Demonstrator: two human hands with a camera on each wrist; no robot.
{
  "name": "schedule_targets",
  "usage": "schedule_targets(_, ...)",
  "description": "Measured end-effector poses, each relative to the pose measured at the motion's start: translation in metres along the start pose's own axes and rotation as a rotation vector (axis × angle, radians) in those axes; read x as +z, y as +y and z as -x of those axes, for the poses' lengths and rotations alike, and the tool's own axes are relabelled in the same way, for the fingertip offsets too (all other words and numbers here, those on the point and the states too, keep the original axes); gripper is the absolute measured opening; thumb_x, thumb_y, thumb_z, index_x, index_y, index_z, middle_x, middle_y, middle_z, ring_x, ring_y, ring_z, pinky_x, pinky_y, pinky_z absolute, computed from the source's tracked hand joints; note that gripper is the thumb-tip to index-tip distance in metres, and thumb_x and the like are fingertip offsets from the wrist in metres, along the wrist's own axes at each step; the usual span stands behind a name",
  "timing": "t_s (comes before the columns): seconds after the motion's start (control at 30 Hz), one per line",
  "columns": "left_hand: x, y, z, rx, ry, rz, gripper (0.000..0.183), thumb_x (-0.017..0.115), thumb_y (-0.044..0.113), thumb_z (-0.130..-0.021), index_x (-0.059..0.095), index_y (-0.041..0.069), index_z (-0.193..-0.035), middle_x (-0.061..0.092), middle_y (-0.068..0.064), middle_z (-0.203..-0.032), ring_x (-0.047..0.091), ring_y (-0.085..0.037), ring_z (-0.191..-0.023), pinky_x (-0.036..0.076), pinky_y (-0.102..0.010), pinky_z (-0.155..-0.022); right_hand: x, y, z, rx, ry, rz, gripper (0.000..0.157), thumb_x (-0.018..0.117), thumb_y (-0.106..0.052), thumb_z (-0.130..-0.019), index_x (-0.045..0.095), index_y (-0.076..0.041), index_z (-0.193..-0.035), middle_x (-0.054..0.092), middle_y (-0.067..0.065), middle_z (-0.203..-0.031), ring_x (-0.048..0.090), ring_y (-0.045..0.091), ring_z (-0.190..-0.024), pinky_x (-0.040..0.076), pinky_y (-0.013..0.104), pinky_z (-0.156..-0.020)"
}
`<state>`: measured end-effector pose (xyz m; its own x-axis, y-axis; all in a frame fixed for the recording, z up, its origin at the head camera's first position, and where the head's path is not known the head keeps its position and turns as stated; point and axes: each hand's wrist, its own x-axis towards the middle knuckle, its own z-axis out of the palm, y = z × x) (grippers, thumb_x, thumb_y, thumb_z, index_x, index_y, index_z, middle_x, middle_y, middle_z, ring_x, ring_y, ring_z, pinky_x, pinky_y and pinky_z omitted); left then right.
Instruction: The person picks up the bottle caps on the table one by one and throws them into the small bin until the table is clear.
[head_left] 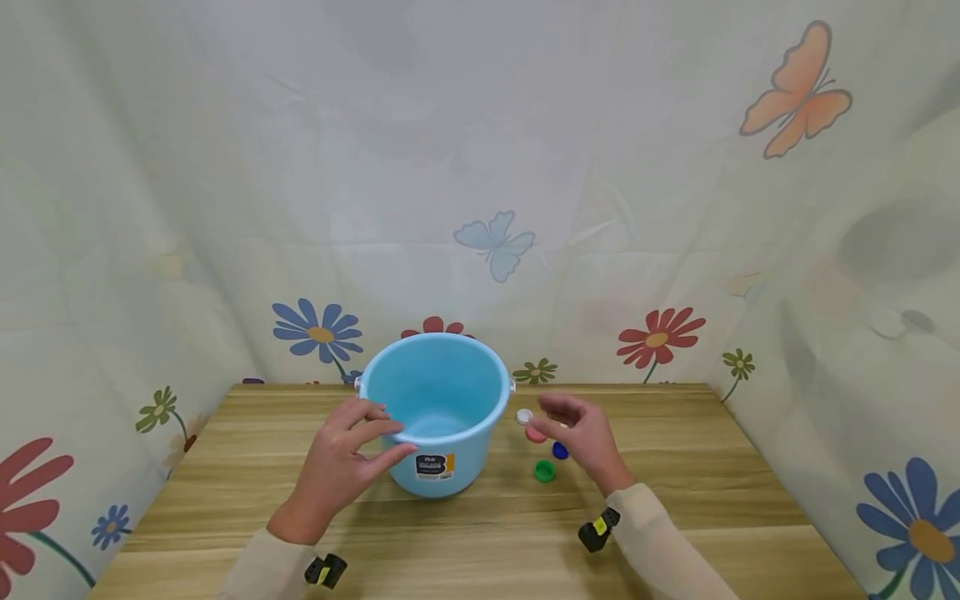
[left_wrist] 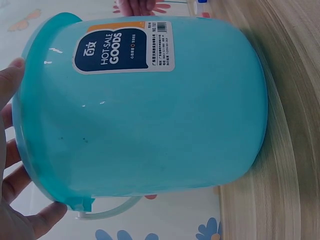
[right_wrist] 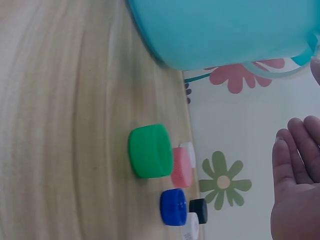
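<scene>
A light blue plastic bucket (head_left: 442, 467) with a label stands upright on the wooden table. My left hand (head_left: 341, 454) grips its near-left rim, thumb on the outer side and fingers over the edge. To the right of the bucket my right hand (head_left: 585, 433) hovers above several bottle caps, holding nothing, its fingers slightly bent. The right wrist view shows a green cap (right_wrist: 151, 151), a pink cap (right_wrist: 181, 168), a blue cap (right_wrist: 173, 207), a black cap (right_wrist: 199, 210) and two white caps, one behind the pink cap and the other beside the blue cap. Inside the bucket, the visible part shows no objects.
The wooden table (head_left: 525, 542) reaches back to a pale curtain (head_left: 600, 167) printed with flowers and butterflies. A white handle (left_wrist: 115, 209) hangs on the far side of the bucket. Black wrist cameras (head_left: 596, 533) sit on both sleeves.
</scene>
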<state>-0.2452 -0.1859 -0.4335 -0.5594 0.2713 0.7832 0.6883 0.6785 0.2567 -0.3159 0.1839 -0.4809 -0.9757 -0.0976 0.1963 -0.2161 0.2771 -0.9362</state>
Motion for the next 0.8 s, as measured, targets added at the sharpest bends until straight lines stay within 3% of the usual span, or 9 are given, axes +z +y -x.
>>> schedule_targets(0.2,0.001,-0.001,0.001,0.005,0.004,0.005,0.034,0.097,0.029,-0.065,0.082,0.015,-0.092,0.066,0.001,-0.097,0.063,-0.02,-0.102,0.061,-0.057,-0.09,0.001,0.006,0.005,0.017,0.0,-0.006,0.044,0.085,-0.029,-0.086,0.071,-0.015,-0.125,0.07,0.007,-0.13,0.064,0.033,-0.126,0.056,0.043,-0.105)
schedule_targets(0.33,0.001,-0.001,0.001,0.006,0.003,0.007,0.034,0.097,0.031,-0.066,0.081,0.016,-0.092,0.066,0.001,-0.097,0.063,-0.02,-0.101,0.061,-0.057,-0.09,0.002,0.012,0.009,0.028,-0.011,-0.007,0.043,0.084,-0.031,-0.087,0.071,-0.017,-0.126,0.069,0.01,-0.132,0.067,0.027,-0.123,0.058,0.039,-0.102)
schedule_targets(0.6,-0.001,0.001,0.0,-0.009,-0.01,0.002,0.035,0.096,0.031,-0.066,0.082,0.015,-0.093,0.066,0.001,-0.099,0.063,-0.02,-0.103,0.06,-0.056,-0.092,0.004,0.024,0.014,0.068,-0.025,0.006,0.043,0.083,-0.026,-0.087,0.071,-0.013,-0.126,0.07,0.011,-0.129,0.067,0.029,-0.119,0.059,0.031,-0.099)
schedule_targets(0.8,0.001,-0.001,0.0,0.004,-0.001,-0.011,0.034,0.097,0.03,-0.066,0.082,0.014,-0.092,0.066,0.002,-0.098,0.063,-0.019,-0.101,0.061,-0.056,-0.09,0.005,0.03,0.018,0.074,-0.019,0.027,0.051,0.086,-0.04,-0.082,0.072,-0.016,-0.125,0.071,0.007,-0.128,0.067,0.03,-0.119,0.058,0.036,-0.101)
